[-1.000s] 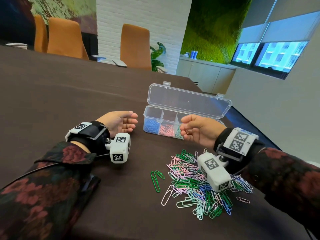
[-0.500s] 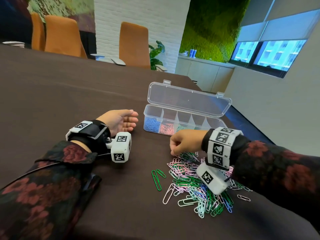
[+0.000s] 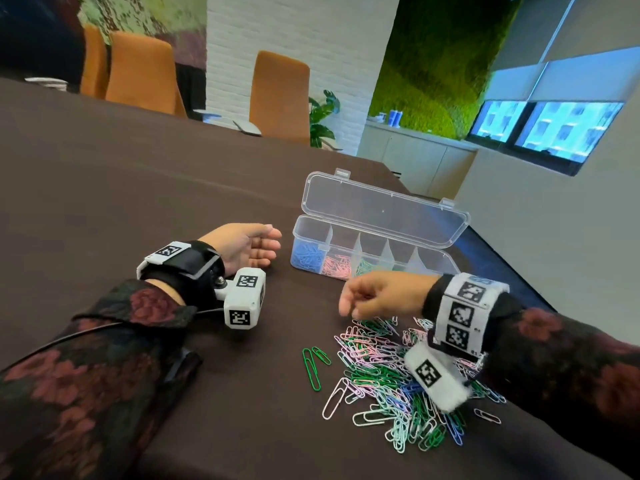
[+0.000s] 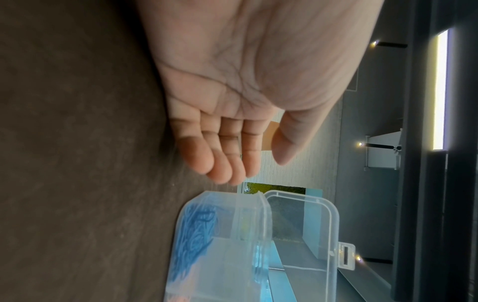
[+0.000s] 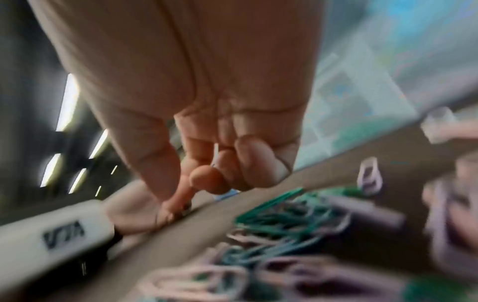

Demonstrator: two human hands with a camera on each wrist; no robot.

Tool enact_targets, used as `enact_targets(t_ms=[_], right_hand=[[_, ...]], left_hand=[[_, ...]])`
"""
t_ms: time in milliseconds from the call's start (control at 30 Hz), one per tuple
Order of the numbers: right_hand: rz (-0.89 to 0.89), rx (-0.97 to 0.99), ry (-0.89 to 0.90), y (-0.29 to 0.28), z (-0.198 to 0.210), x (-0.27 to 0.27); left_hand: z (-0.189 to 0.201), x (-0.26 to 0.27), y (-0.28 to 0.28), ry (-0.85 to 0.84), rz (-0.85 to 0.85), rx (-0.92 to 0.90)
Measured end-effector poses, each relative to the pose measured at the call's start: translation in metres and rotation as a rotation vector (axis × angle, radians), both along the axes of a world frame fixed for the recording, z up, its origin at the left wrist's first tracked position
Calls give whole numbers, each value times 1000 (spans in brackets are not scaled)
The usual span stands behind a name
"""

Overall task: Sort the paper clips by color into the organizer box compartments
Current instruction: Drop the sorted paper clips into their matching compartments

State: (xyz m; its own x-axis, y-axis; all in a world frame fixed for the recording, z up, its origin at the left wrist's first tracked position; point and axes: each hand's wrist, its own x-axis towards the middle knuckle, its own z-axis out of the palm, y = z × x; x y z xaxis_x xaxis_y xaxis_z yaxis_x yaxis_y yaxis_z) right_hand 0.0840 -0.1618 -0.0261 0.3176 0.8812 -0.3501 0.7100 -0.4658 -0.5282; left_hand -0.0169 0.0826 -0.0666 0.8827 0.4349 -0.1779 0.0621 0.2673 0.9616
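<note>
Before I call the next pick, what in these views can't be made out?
- Right hand contents: the right wrist view is motion-blurred; a pale sliver shows among the curled fingers, but whether it is a clip, and its colour, is unclear.
- Organizer box right compartments: the right hand and wristband cover their fronts in the head view, so their contents are unknown.
- Clip pile right part: hidden under the wrist camera.
- Left wrist view: shows only the blue compartment end.

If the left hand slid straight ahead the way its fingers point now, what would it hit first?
Most likely the organizer box. The left hand rests open on the table, and its fingers point at the box's near end wall, at the compartment of blue paper clips. Only bare table shows between them.
</note>
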Motion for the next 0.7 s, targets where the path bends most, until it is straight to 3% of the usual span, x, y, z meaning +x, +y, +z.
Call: enact_targets(t_ms=[67, 133, 533, 700], right_hand=[[187, -158, -255, 4, 0, -5], [229, -201, -303, 6, -1, -10], [170, -179, -350, -4, -5, -4], [34, -30, -150, -10, -3, 1]], left_hand=[[0, 0, 0, 2, -2, 5], [-1, 0, 0, 2, -4, 4], [1, -1, -2, -4, 3, -7], [2, -2, -2, -2, 1, -7]])
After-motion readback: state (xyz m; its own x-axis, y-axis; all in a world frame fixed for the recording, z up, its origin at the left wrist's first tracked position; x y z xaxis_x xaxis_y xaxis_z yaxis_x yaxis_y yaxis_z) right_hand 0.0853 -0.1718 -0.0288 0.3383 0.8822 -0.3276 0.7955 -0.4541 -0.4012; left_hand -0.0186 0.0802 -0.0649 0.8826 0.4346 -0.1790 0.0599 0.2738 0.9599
